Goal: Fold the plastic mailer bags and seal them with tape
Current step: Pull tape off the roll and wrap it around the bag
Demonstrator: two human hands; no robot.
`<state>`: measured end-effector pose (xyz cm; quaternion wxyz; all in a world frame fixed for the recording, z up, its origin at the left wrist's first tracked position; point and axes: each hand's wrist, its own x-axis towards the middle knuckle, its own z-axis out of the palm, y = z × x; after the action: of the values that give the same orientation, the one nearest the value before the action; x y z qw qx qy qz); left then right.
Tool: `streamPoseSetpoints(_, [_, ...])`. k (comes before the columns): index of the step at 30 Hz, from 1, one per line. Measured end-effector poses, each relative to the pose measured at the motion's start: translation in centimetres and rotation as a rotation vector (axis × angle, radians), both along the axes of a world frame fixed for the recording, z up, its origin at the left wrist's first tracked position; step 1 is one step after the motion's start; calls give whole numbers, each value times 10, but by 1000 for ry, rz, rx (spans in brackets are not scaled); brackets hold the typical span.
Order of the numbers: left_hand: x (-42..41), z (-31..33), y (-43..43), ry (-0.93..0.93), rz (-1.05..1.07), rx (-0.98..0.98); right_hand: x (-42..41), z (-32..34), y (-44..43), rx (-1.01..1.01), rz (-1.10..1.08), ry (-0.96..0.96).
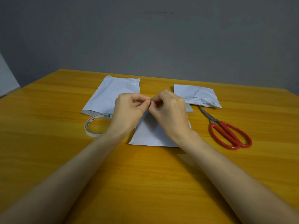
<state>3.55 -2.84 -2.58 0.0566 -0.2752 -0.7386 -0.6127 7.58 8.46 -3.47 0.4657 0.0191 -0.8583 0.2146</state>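
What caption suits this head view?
Left hand and right hand pinch something small above middle mailer bag, between tape roll and scissors.

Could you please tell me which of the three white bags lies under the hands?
The middle bag, nearest the person; the left bag and right bag lie farther back, uncovered.

The tape roll (94,119) reads "合格" on its inner core (the green label (107,115) beside it is too blurred).
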Motion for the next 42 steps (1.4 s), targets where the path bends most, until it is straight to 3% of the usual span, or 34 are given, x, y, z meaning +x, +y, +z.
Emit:
streamPoseSetpoints(8, [1,3,0,-54,-17,52,2,5,0,-105,30,-45])
streamPoseSetpoints(15, [2,5,0,-132,-43,116,8,13,1,-391,69,-102])
streamPoseSetpoints(25, [-6,1,-1,-240,61,111,7,16,7,-590,5,-138])
streamPoseSetpoints(32, [-10,1,-2,-246,130,46,8,19,14,-931,61,-220])
streamPoseSetpoints(38, [-12,1,-2,-254,141,26,13,26,18,-1256,230,-227])
streamPoseSetpoints(42, [-14,0,-3,-267,152,12,14,26,19,-1316,240,-206])
